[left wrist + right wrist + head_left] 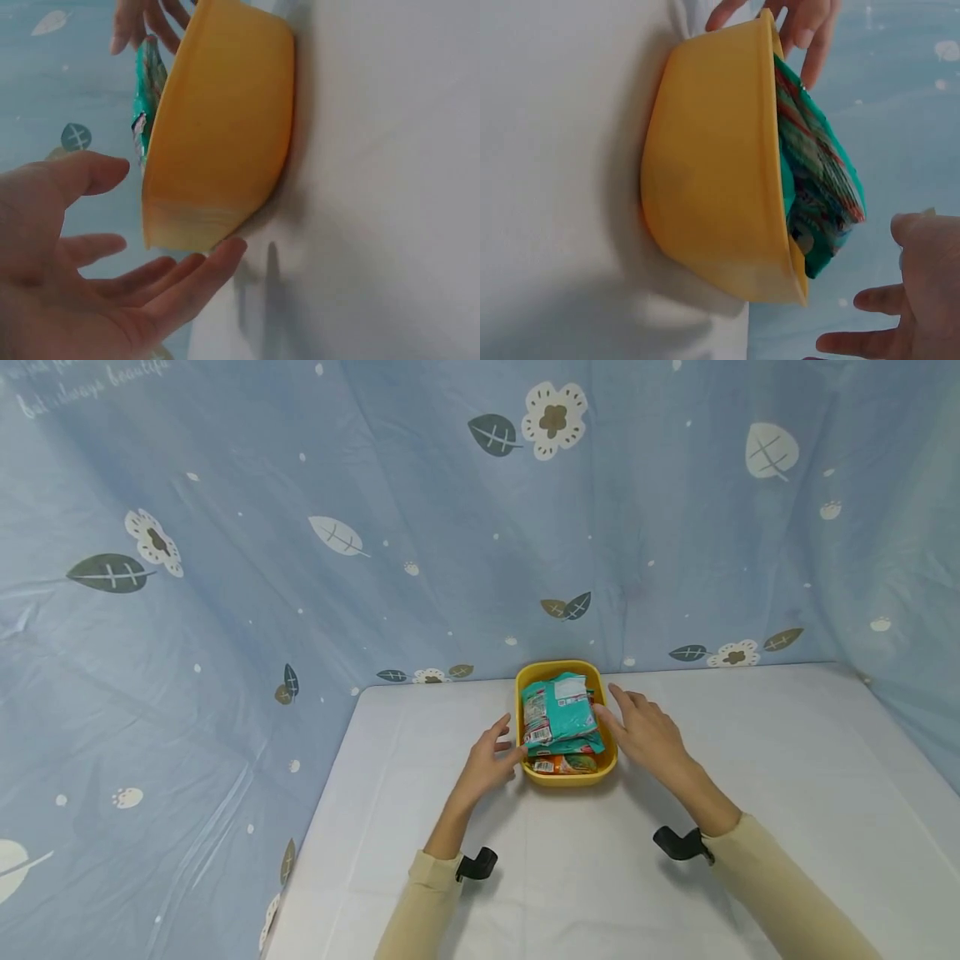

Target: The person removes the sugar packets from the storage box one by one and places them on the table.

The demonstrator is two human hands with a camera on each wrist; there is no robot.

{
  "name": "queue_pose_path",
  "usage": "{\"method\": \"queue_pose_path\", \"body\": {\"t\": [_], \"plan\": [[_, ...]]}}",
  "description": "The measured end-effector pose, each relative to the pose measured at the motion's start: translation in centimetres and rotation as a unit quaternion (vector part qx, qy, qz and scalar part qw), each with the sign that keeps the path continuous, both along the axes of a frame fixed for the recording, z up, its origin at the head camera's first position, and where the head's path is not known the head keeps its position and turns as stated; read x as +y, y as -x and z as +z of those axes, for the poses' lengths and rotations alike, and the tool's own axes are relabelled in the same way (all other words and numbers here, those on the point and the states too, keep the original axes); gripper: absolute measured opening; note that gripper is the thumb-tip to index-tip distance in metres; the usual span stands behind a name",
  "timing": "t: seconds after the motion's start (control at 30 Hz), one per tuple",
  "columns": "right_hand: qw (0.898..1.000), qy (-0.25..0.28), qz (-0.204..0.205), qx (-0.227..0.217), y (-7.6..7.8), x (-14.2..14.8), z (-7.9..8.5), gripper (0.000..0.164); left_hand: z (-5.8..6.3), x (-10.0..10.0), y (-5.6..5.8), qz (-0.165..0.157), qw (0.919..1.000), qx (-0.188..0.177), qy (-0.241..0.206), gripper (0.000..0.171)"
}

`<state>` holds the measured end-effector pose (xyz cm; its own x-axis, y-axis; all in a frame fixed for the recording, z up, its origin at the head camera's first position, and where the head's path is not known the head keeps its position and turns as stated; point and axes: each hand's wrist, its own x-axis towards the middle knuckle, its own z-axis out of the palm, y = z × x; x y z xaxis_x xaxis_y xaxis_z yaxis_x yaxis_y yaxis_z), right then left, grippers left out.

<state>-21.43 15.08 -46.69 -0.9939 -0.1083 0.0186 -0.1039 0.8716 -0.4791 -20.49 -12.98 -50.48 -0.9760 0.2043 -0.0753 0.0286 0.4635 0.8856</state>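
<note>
Yellow bin (567, 780) between my left hand (486, 766) and right hand (651, 737)
Upright near the worktop's (585, 877) far edge; opening up, long axis pointing away from me; both hands wide, fingers parted.

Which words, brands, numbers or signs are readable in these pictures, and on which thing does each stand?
"but always beautiful": white script on the blue cloth, head view, upper left.
Line above it: cut off, unreadable.
Teal packets: print too small to read.
Orange packet: print too small to read.

Head view from above, sideways wrist close-ups, sharing yellow basin (567, 780)
</note>
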Motion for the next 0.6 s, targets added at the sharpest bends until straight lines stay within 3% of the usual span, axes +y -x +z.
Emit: {"method": "queue_pose_path", "body": {"t": [0.47, 0.53, 0.6], "plan": [[0.999, 0.026, 0.009, 0.022, 0.8, -1.5, 0.6, 0.074, 0.5, 0.1, 1.0, -0.017, 0.9974, -0.047, -0.052, 0.072], [0.999, 0.03, 0.016, 0.026, 1.0, -1.6, 0.8, 0.072, 1.4, 0.2, 0.8, -0.025, 0.9967, -0.053, -0.055, 0.071], [0.999, 0.035, 0.025, 0.031, 1.4, -1.7, 1.0, 0.071, 1.4, 0.2, 1.0, -0.026, 0.9964, -0.056, -0.059, 0.071]]}}
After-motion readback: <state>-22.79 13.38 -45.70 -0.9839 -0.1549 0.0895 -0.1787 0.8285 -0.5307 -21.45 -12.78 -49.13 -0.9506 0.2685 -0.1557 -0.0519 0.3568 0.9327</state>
